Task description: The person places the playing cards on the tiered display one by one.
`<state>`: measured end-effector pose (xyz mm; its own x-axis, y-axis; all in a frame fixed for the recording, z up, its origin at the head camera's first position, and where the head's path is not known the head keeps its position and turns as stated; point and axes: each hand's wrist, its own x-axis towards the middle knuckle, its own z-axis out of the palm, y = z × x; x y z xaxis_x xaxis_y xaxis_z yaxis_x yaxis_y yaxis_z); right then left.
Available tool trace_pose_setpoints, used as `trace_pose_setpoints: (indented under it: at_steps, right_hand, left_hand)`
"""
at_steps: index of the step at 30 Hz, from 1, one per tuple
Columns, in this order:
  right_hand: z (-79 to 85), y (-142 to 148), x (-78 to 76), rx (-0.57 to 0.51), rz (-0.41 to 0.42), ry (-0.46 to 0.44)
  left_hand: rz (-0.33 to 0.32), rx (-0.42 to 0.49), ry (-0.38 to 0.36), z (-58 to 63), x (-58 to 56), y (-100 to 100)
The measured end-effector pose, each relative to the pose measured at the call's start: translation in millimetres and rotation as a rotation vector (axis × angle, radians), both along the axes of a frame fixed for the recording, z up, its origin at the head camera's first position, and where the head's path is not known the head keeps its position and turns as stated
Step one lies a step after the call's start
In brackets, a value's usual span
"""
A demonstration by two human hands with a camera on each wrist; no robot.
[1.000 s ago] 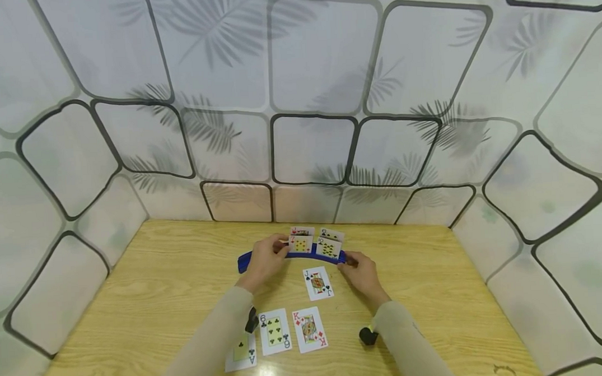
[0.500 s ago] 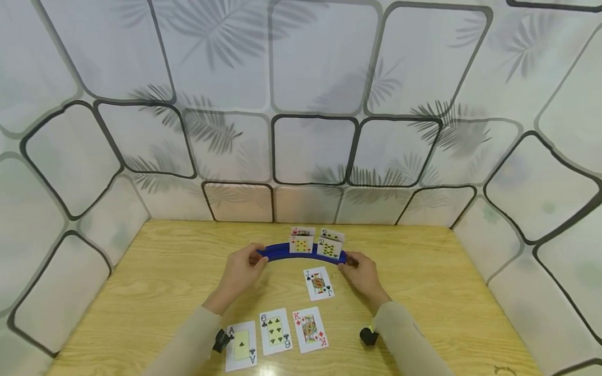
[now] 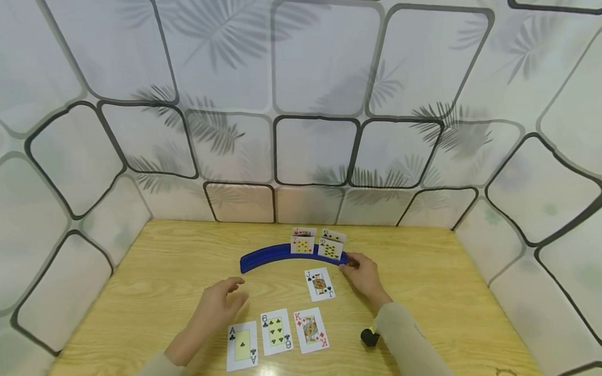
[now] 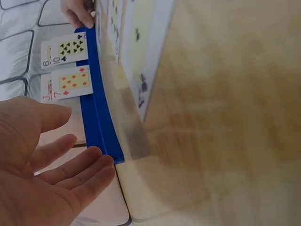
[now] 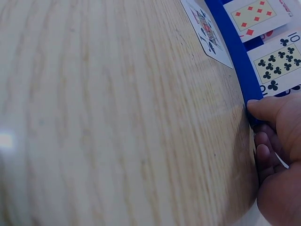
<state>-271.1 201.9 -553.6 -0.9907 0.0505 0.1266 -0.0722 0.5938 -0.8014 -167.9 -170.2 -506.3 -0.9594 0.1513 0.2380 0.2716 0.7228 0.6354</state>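
Observation:
A curved blue card holder (image 3: 263,257) stands on the table. Toward its right half, a seven of diamonds (image 3: 302,245) and a ten of clubs (image 3: 330,249) are slotted upright, with a red jack (image 3: 304,231) and a black six (image 3: 334,235) behind them. My right hand (image 3: 363,275) pinches the holder's right end, its thumb (image 5: 261,107) on the front edge. My left hand (image 3: 216,309) hovers over the table in front of the holder's left end, fingers loosely extended and holding nothing. A black-suited jack (image 3: 320,284) lies face up before the holder.
Nearer me, an ace of clubs (image 3: 242,346), a six of clubs (image 3: 276,331) and a king of diamonds (image 3: 311,330) lie face up in a row on the wooden table (image 3: 427,294). Patterned walls (image 3: 309,148) enclose the table's back and sides.
My left hand has slid leftward along the holder from beside the seven, let go of its left end and drawn back toward me. My right hand keeps its grip; the cards stay put.

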Motion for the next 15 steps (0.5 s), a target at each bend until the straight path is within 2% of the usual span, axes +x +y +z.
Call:
trace_pose_setpoints:
  at_steps: [8,15]
  right_hand:
    - [0.0,-1,-0.6,-0.018,-0.004,-0.022]
    - [-1.2,-1,0.3,-0.012,-0.004,-0.015]
  left_hand:
    - [-0.015,-0.119,-0.064,-3.3,35.9,-12]
    - [-0.037,-0.173,-0.097,-8.1,56.1,-21]
